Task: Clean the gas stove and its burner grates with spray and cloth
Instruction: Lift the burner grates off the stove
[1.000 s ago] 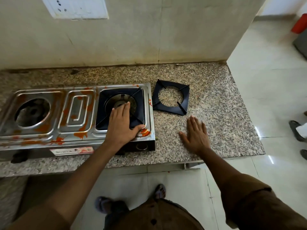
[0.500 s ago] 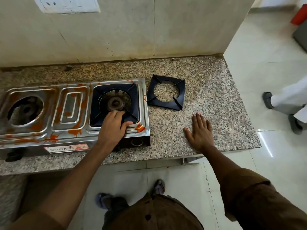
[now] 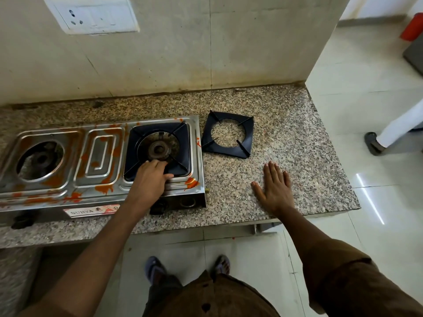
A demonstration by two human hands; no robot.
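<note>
The left hand (image 3: 151, 179) has slid back from over the burner (image 3: 159, 150) since a second ago, and its fingers now curl round the near edge of the grate (image 3: 180, 138) that sits on the stove (image 3: 100, 161). The right hand (image 3: 273, 188) has stayed flat on the counter (image 3: 297, 138), fingers straight and spread, right of the stove.

The stove lies along the counter, a steel top smeared with orange-red stains, thickest at its front edge and round the middle ribbed panel. Its left burner well (image 3: 40, 160) is bare, with no grate. The second grate (image 3: 229, 135), black and square, lies flat on the counter just beside the stove's right end, beyond the right hand.

The counter is speckled granite, ending at a square corner to the right of the stove. Behind the stove rises a pale, stained wall with a white switch plate (image 3: 91, 16) above. Right of the counter the floor (image 3: 366, 88) is glossy pale tile. A shoe (image 3: 372, 143) and a white trouser leg of another person stand there, well apart from the stove.
</note>
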